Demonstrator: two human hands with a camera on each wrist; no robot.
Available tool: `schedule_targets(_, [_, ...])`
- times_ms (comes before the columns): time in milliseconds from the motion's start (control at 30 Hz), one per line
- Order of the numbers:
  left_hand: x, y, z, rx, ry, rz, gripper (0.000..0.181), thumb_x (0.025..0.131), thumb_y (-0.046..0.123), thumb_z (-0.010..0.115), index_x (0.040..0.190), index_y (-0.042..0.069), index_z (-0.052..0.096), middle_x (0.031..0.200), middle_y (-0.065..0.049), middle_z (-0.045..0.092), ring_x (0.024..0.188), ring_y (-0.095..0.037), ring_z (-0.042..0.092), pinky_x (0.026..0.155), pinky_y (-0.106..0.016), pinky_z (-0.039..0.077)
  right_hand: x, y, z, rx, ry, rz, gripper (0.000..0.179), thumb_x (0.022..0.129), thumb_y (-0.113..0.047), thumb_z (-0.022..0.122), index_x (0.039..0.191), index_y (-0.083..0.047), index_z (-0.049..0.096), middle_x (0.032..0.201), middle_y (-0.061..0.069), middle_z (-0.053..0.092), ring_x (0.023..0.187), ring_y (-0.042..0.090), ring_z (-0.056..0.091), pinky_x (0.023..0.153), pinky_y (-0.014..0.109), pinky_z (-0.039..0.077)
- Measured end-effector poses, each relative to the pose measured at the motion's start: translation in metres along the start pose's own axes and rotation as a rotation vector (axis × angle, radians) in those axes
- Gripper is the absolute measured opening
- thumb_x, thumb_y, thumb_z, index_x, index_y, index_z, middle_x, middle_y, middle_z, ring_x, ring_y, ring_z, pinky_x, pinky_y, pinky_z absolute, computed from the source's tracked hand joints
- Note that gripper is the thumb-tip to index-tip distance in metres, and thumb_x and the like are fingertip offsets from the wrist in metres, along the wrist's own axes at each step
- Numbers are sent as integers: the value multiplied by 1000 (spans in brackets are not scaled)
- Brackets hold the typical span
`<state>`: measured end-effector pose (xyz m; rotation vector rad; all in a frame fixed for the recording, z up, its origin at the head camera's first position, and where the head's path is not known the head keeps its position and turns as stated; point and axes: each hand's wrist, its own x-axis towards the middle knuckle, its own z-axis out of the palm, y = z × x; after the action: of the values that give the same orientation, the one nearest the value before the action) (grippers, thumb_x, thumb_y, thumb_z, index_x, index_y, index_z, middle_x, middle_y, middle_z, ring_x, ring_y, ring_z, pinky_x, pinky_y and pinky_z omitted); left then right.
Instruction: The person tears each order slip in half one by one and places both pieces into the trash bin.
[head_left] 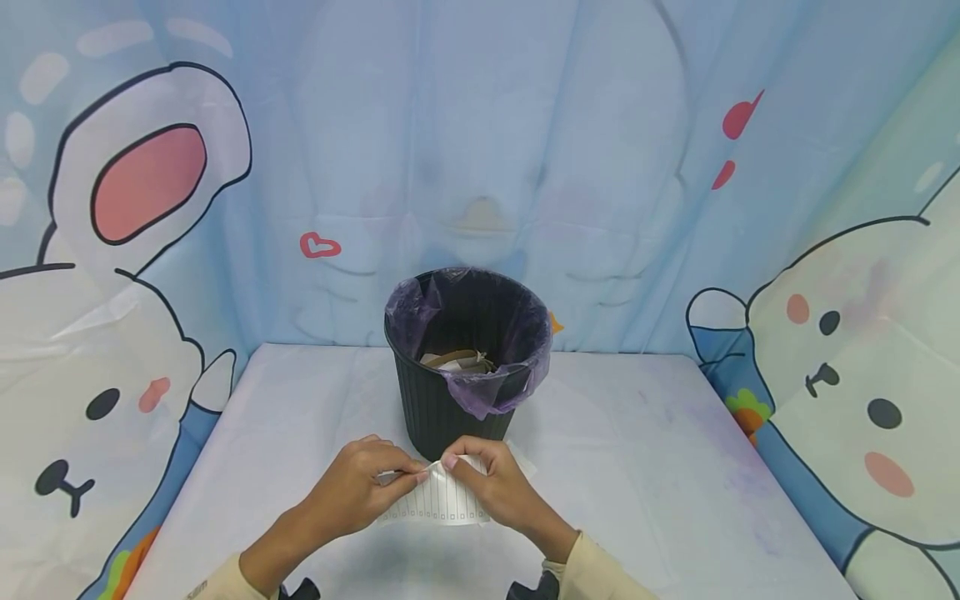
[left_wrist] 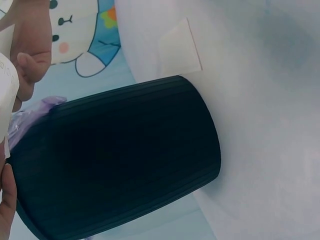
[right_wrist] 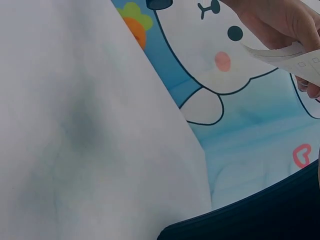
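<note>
My left hand (head_left: 366,482) pinches the top edge of a white paper sheet (head_left: 438,504) printed with lines and a row of small boxes. Close beside it, my right hand (head_left: 501,483) pinches the same edge between thumb and curled fingers. The sheet hangs upright between both hands, just in front of a black bin (head_left: 450,417). In the right wrist view, the sheet's curled, uneven edge (right_wrist: 287,52) shows by the left hand (right_wrist: 285,22). Part of the sheet is covered by the fingers.
A purple plastic liner (head_left: 487,387) folds over the bin's rim, with paper or card scraps (head_left: 457,360) inside. A flat white piece (left_wrist: 180,50) lies on the table beside the bin's base. Behind the white-covered table (head_left: 637,467) hangs a blue cartoon curtain (head_left: 480,125).
</note>
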<state>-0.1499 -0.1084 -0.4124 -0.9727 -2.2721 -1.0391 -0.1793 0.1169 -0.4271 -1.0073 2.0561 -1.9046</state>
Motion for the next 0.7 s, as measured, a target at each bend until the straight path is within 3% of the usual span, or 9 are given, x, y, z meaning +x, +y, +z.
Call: schedule_targets(700, [3, 2, 0, 70, 28, 73, 10, 77, 7, 84, 85, 12, 80, 78, 7, 76, 68, -2, 64, 66, -19, 50, 1, -3, 2, 26, -9, 10, 20, 100, -1, 50, 92, 12, 63, 84, 32, 63, 66, 6, 69, 54, 27, 58])
